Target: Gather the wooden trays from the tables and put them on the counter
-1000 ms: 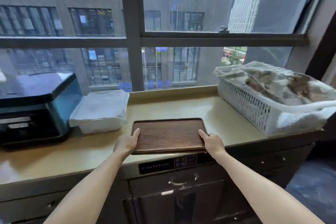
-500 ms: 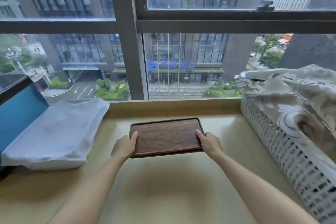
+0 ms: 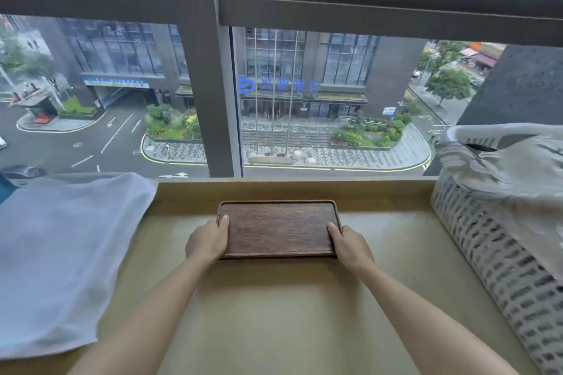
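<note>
Head view, only view. Wooden tray (image 3: 278, 228) sits at frame centre, slightly below the middle, on the beige counter (image 3: 292, 313), long side running left-right, close to the raised back ledge under the window (image 3: 335, 85). Dark brown, rounded corners, low rim, nothing on it. Whether it is fully resting on the counter or held just above it: cannot tell.

Left hand (image 3: 207, 240) grips the tray's left short edge, thumb on top of the rim, other fingers hidden beneath or behind the edge. Right hand (image 3: 350, 243) grips the right short edge the same way, thumb on top near the upper right of the tray. Both forearms come in from the bottom of the frame, bare, angled inward toward the tray.

White folded cloth (image 3: 64, 253) fills the left side of the frame, lying on the counter, its right edge near the left hand but apart from the tray. Sliver of something blue at far left edge above the cloth, too little showing to identify. White plastic lattice basket (image 3: 499, 256) at right side of the frame, patterned fabric (image 3: 518, 167) draped over its top; apart from the tray.

Upper half of frame: window with dark frame bars, street and buildings outside, blue sign lettering on building at centre.
</note>
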`<state>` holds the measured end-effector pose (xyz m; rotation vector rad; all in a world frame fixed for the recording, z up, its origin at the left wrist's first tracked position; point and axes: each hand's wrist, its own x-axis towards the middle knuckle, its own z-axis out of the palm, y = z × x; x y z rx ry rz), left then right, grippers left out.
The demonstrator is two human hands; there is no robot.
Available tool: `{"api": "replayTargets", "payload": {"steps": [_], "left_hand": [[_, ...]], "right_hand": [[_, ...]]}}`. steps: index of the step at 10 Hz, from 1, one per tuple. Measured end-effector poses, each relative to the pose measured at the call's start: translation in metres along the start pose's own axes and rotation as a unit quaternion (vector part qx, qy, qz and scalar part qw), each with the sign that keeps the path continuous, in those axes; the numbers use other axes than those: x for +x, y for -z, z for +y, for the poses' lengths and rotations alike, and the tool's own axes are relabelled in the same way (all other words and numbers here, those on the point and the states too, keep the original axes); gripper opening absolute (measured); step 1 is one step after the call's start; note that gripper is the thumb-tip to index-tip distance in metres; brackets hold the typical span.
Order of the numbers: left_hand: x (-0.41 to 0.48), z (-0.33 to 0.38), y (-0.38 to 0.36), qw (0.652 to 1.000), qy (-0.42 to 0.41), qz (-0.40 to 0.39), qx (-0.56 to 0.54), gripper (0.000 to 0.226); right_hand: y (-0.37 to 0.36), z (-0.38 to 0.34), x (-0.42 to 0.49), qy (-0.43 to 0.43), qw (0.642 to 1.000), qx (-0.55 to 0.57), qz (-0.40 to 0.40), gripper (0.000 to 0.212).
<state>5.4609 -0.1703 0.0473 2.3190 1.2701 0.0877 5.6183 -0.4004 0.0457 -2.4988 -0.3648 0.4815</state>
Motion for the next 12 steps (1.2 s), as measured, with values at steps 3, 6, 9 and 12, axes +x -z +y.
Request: {"api": "replayTargets", "payload": {"steps": [3,6,9,12], "left_hand": [[0.032,-0.001,0.0,0.998,-0.021,-0.042,0.047,0.058],[0.049,0.0,0.002,0.993,-0.04,-0.054,0.099,0.058],[0.058,0.006,0.006,0.99,-0.037,-0.083,0.111,0.056],[0.039,0.02,0.031,0.989,-0.041,-0.054,0.128,0.053]], "right_hand": [[-0.005,-0.015,0.029,0.012,0.997,-0.07,-0.003,0.057],[-0.001,-0.022,0.043,0.002,0.995,-0.08,-0.055,0.055],[-0.001,-0.028,0.044,-0.017,0.994,-0.087,-0.06,0.054],[0.006,-0.033,0.017,-0.065,0.997,-0.047,-0.014,0.047]]}}
